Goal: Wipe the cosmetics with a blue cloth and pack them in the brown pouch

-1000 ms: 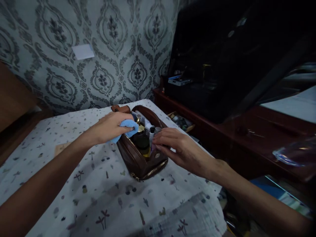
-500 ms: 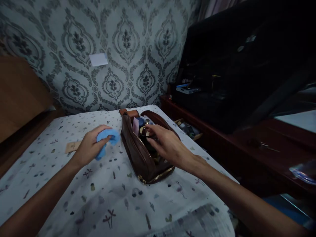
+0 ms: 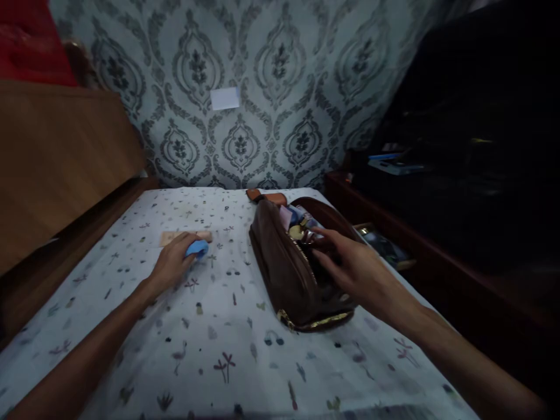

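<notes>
My left hand [image 3: 172,259] is closed around a crumpled light blue cloth [image 3: 198,249], low over the bedding, beside a flat beige packet [image 3: 168,238] that it partly covers. A brown leather toiletry bag [image 3: 282,271] with a gold zip stands unzipped to the right. My right hand [image 3: 354,265] reaches over its right side into the opening. There the thumb and index finger close about a small dark, shiny item [image 3: 309,236], too blurred to name. Around it the bag holds a pink piece [image 3: 286,217], a round yellowish item [image 3: 296,233] and blue things.
Behind the bag lies an orange-brown leather piece [image 3: 275,199]. A patterned white sheet [image 3: 236,356] covers the surface. On the right are an open drawer [image 3: 385,245] with items and a large black case [image 3: 476,175]. Wooden furniture [image 3: 65,157] stands left, before a papered wall.
The view has swung left. My left hand has moved over to the beige packet, and the blue cloth is bunched smaller in it. My right hand stays at the bag's opening.
</notes>
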`<state>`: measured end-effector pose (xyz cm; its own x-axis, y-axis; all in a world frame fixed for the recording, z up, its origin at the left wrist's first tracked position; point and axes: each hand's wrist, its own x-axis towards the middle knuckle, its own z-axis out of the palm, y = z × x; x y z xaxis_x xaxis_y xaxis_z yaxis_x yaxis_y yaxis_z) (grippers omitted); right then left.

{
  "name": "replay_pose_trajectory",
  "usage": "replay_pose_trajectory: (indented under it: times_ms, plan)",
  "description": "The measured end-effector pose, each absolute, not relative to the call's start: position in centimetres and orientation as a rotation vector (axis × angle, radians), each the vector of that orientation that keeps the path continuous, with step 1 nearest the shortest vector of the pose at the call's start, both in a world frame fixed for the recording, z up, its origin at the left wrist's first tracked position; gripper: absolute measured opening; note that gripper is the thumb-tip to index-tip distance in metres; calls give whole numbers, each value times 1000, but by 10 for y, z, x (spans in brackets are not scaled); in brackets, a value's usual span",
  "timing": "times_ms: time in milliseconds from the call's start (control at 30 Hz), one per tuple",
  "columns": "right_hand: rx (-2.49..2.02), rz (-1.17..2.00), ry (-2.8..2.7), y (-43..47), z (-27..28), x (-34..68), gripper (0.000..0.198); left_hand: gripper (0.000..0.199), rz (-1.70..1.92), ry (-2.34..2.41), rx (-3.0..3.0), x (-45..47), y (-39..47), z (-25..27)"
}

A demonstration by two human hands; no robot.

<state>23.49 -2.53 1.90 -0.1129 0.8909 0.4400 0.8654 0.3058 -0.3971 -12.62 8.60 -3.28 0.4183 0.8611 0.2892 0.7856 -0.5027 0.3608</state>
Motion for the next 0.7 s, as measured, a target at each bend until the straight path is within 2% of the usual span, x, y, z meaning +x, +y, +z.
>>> replay_pose_trajectory:
  times_ms: [167,300,467,700]
  plan:
    - [-1522,-188,-1895,-25,19,237,38,36,650,1885,2437,-165,117,-42]
    - [-1365,-323,-1835,-42,31,206,28,38,584,1899,2457,-177,149,-50]
    - [-1006,-128,-2024,-50,22,144,25,23,457,1679,2577,-162,168,-62]
    - [-1039,159,-2183,-17,-21,87,30,17,497,1597,2691,-166,142,-61]
